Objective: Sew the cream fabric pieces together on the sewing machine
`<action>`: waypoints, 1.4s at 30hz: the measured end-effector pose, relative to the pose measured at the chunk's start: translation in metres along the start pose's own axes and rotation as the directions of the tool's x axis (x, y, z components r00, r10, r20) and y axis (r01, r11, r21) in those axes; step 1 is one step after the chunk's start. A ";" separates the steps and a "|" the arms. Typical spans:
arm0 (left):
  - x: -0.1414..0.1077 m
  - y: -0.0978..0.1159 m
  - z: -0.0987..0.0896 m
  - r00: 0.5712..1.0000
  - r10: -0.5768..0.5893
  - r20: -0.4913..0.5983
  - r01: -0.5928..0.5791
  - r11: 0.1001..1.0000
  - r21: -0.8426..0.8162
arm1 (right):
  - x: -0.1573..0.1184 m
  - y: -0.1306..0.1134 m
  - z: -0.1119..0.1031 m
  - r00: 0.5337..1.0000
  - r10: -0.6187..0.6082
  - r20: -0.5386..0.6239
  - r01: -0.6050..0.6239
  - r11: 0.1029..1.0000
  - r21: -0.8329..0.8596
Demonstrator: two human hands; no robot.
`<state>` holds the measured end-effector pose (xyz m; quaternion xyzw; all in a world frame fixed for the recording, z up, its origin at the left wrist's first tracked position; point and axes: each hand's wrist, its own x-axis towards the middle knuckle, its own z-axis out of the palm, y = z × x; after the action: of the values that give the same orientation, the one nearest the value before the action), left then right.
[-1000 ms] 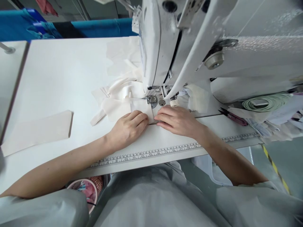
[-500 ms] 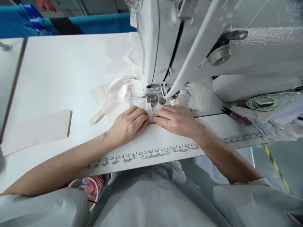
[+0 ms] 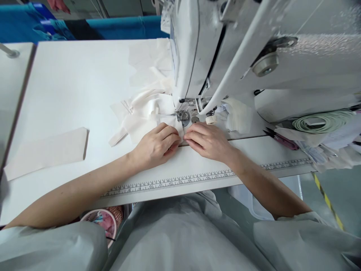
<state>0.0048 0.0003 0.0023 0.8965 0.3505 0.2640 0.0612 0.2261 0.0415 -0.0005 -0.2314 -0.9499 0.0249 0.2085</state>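
A grey floor (image 3: 345, 188) is crossed by yellow-and-black striped tape (image 3: 328, 201) at four o'clock from the fingertips. The broad white worktop (image 3: 81, 82) is marked with a printed black ruler (image 3: 175, 183) along its six-o'clock edge and is topped, at one o'clock, by a bulky white metal sewing machine (image 3: 234, 71). Blue fabric (image 3: 124, 28) is stretched beyond at eleven; a pink plastic basket (image 3: 117, 213) of scraps is seen below at seven. The thin, crumpled off-white cloth (image 3: 143, 126) is spread toward ten, its near edge pinched by the fingertips of both hands, the left hand (image 3: 158, 145) at nine, the right hand (image 3: 208, 141) at three; the thumbs are mostly hidden. Dark-red-handled metal snips (image 3: 282, 139) are left at three, well apart. At twelve, the cloth is met by the small metal presser foot (image 3: 184, 116): the edge could be skewed by uneven pulling, loose folds could be caught underneath, or fingertips endangered if slid too near.
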 end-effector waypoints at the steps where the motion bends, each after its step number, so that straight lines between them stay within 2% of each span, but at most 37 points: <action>1: 0.000 0.000 0.000 1.000 -0.011 0.001 0.011 1.000 -0.008 | 0.000 0.000 0.000 1.000 0.016 0.008 -0.016 1.000 0.016; 11: 0.002 -0.002 0.000 0.998 -0.064 -0.001 0.064 0.995 -0.073 | 0.000 -0.003 0.002 0.989 0.144 0.032 -0.148 0.968 0.204; 18: 0.002 -0.001 0.001 0.998 -0.059 -0.010 0.057 0.995 -0.084 | 0.001 -0.004 0.002 0.976 0.214 0.041 -0.216 0.932 0.290; 27: 0.003 0.003 0.006 1.000 -0.014 -0.001 0.014 0.996 0.090 | 0.001 -0.005 0.006 0.964 0.266 0.026 -0.260 0.912 0.318; 30: 0.002 0.002 0.008 1.000 0.006 0.009 -0.008 0.986 0.164 | -0.002 -0.003 0.006 0.972 0.237 -0.006 -0.223 0.923 0.314; 33: 0.001 0.000 0.009 0.999 0.041 -0.019 -0.036 0.982 0.187 | -0.009 -0.002 0.000 0.991 0.130 -0.023 -0.120 0.959 0.257; 37: 0.001 -0.001 0.007 0.994 0.103 -0.034 -0.093 0.972 0.215 | -0.018 -0.004 -0.013 0.999 -0.038 0.030 0.037 0.998 0.045; 42: 0.000 -0.001 0.005 0.988 0.150 -0.040 -0.134 0.956 0.262 | -0.019 -0.010 -0.017 0.989 -0.124 0.084 0.135 0.981 -0.137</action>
<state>0.0070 0.0015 -0.0021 0.9115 0.3183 0.2461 -0.0857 0.2435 0.0235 0.0089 -0.1824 -0.9695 -0.0478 0.1566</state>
